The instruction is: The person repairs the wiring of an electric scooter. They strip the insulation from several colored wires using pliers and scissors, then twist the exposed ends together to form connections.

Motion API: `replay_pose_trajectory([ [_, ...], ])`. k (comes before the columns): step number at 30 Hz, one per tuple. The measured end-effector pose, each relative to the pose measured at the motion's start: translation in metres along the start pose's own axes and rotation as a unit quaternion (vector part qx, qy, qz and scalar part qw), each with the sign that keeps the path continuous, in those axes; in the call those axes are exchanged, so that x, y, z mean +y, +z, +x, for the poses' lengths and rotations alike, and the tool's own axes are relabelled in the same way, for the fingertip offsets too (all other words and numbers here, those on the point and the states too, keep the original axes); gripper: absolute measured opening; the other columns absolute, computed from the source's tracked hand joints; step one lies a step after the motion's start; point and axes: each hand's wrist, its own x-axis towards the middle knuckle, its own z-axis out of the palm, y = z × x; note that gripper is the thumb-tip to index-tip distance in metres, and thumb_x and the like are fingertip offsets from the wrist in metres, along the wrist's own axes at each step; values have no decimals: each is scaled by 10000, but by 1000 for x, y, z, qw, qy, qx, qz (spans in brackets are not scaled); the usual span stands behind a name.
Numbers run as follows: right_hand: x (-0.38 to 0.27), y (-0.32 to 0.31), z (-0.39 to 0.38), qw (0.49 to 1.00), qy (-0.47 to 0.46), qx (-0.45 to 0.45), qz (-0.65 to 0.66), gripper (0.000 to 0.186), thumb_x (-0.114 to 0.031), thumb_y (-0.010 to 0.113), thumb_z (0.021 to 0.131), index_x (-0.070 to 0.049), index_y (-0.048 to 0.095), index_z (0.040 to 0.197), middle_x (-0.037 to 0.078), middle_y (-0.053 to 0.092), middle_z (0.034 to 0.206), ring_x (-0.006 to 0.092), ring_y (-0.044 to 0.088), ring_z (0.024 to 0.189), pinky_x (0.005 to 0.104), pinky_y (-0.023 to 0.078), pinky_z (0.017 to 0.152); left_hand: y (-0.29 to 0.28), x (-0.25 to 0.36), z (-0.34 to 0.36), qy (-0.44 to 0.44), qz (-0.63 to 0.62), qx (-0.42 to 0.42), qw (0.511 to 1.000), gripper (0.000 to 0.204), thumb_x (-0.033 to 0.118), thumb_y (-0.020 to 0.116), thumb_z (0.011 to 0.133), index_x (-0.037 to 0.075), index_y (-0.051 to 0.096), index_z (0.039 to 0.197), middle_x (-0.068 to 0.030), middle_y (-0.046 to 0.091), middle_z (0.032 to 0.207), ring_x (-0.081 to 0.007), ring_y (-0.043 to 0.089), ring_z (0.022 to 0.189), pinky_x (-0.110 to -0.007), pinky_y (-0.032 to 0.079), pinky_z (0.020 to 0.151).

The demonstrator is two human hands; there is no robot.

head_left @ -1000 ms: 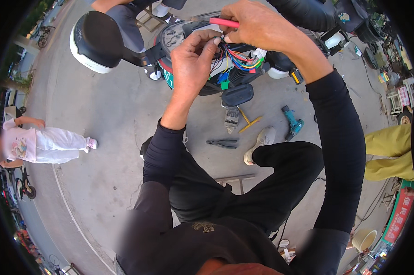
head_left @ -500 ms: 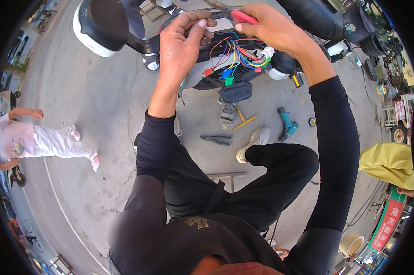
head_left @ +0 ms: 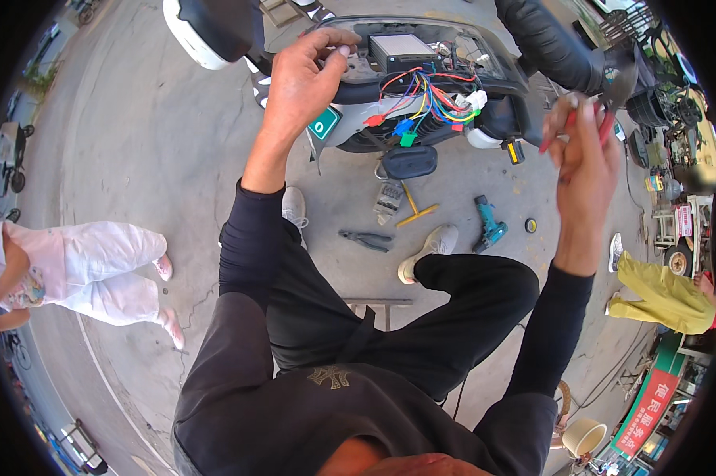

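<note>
My left hand (head_left: 306,79) is raised at the left side of an opened scooter front (head_left: 350,94), its thumb and fingers drawn together; whatever is between them is too small to make out. Off to the right, my right hand (head_left: 584,155) is closed around red-handled pliers (head_left: 612,99), their metal jaws pointing up and away from the scooter; motion blurs them. A box with a silver top (head_left: 397,46) sits in the scooter's open compartment. From its near side hangs a bundle of coloured wires (head_left: 433,95) with a red, a blue, a green and a white connector.
On the ground lie dark pliers (head_left: 366,239), a yellow T-handle wrench (head_left: 415,210), a teal cordless drill (head_left: 490,225) and a tape roll (head_left: 531,225). A person in white trousers (head_left: 112,250) stands at left; another in yellow-green trousers (head_left: 659,293) is at right.
My right hand has swung away from the scooter to the right with the red-handled pliers, uncovering the silver-topped box. My left hand stays near the compartment. The person at left has come closer.
</note>
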Motion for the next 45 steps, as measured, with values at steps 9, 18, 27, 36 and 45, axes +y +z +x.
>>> replay_pose_trajectory([
  [9, 201, -13, -193, 894, 426, -109, -89, 241, -245, 602, 1006, -7, 634, 984, 40, 613, 726, 109, 539, 518, 287, 432, 475, -2, 14, -8, 141, 59, -146, 977, 389, -70, 679, 808, 105, 730, 1152, -19, 600, 1146, -97, 600, 864, -223, 489, 648],
  [18, 336, 0, -309, 599, 371, -487, -516, 363, -300, 590, 921, -37, 719, 1134, 188, 731, 1112, 357, 702, 1063, 458, 543, 876, 14, 6, -5, 66, -47, -118, 990, 133, 75, 640, 976, 36, 688, 1095, -17, 688, 1051, -67, 623, 870, -228, 520, 676],
  [27, 362, 13, -325, 598, 392, -543, -441, 361, -269, 596, 848, 7, 730, 1037, 210, 738, 1031, 371, 722, 943, 471, 550, 846, 26, 12, -1, 32, -42, -42, 998, 175, 125, 625, 1000, 28, 678, 1136, 0, 695, 917, -72, 639, 836, -236, 534, 692],
  [36, 378, 13, -343, 598, 362, -543, -466, 405, -292, 587, 863, -17, 708, 1135, 228, 692, 1182, 393, 651, 1130, 482, 517, 941, 21, -3, -2, 152, 22, -45, 987, 141, 77, 595, 989, 41, 672, 1101, -36, 629, 1152, -105, 632, 948, -247, 539, 700],
  [45, 391, 15, -352, 618, 380, -516, -455, 374, -262, 540, 888, -23, 712, 1118, 235, 697, 1170, 407, 658, 1118, 496, 516, 944, 21, 3, -7, 193, 65, -59, 977, 175, -18, 566, 907, 21, 676, 1038, -98, 626, 1202, -192, 611, 1064, -277, 520, 811],
])
